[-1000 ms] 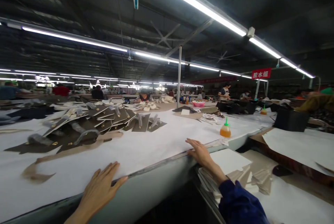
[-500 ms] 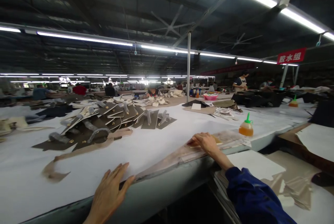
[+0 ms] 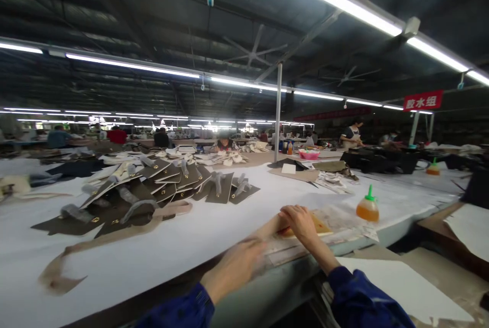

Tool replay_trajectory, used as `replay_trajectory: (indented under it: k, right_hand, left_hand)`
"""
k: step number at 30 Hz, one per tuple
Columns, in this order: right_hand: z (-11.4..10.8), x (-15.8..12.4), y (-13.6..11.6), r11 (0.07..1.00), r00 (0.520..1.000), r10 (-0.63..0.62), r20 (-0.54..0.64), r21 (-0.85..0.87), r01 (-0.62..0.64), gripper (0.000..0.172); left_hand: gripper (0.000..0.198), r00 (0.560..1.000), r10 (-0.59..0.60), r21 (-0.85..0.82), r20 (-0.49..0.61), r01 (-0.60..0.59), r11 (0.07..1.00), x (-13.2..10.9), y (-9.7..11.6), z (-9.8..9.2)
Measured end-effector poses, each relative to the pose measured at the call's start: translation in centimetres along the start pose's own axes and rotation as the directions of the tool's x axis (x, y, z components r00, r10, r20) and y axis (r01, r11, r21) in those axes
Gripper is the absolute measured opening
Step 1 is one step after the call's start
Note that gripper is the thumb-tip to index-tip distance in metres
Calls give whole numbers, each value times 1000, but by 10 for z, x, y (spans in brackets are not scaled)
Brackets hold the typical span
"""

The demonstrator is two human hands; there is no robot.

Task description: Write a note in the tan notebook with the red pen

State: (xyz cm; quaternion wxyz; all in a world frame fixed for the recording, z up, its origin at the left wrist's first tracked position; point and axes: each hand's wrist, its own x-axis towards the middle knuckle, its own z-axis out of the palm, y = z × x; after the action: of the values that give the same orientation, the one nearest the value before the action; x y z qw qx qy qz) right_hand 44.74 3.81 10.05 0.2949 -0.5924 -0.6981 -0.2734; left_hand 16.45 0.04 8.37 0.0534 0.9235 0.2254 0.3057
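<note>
My right hand (image 3: 300, 219) rests with curled fingers on a thin translucent sheet (image 3: 336, 218) lying along the front edge of the white work table (image 3: 214, 226). A flat orange-tan piece (image 3: 319, 226) shows under the fingers. My left hand (image 3: 234, 267) is blurred, low over the same table edge, left of the right hand, touching the sheet's near end. Both arms wear dark blue sleeves. An orange glue bottle with a green cap (image 3: 367, 206) stands upright to the right of my right hand.
A heap of dark brown cut panels with wrapped handles (image 3: 153, 185) covers the table's left middle. A tan strip (image 3: 114, 236) lies in front of it. White sheets (image 3: 397, 287) are stacked lower right. Other people work at far tables (image 3: 351, 134).
My left hand has swept right along the table edge toward the right hand. The right hand pulled the translucent sheet up from the edge onto the table. The view tilted down slightly.
</note>
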Motion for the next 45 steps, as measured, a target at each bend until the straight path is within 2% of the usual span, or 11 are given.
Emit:
replay_trajectory:
  k: [5,9,11,14,18,22,25,27,30,38,45]
  right_hand:
    - [-15,-26,22,993,977,76,-197,101,-57,21]
    - [-12,-40,34,993,999,20,30,117,-23,23]
    - [0,-39,34,992,982,-24,189,123,0,12]
    - [15,-33,30,991,940,-46,338,131,2,23]
    - [12,-33,24,993,920,59,386,73,-94,17]
    - [-3,-39,14,978,895,194,402,-3,-210,35]
    - [-13,-35,5,982,857,186,480,-53,-183,51]
    - [-16,-29,-2,984,839,178,514,-107,-143,37]
    - [-17,-21,-11,981,832,141,537,-187,-46,22]
    - [2,-23,-25,955,830,-14,558,-238,176,15]
    - [-20,1,-17,954,886,146,441,-298,-9,19]
  left_hand:
    - [59,990,-136,-206,-33,126,970,26,-33,24]
    - [63,991,-117,-278,-63,95,956,22,-37,33]
    - [64,990,-118,-281,-71,94,955,20,-33,30]
    - [61,989,-126,-272,-81,100,957,21,-25,24]
    - [62,988,-119,-257,-103,89,962,22,-20,20]
    - [58,984,-116,-247,-132,81,966,22,-19,21]
    - [57,983,-107,-225,-152,71,972,22,-21,21]
    - [58,978,-108,-203,-177,71,977,22,-21,21]
    - [61,969,-111,-173,-222,73,982,21,-21,22]
    - [57,963,-74,-131,-259,40,991,19,-18,24]
    - [65,953,-100,-101,-287,74,992,19,-21,23]
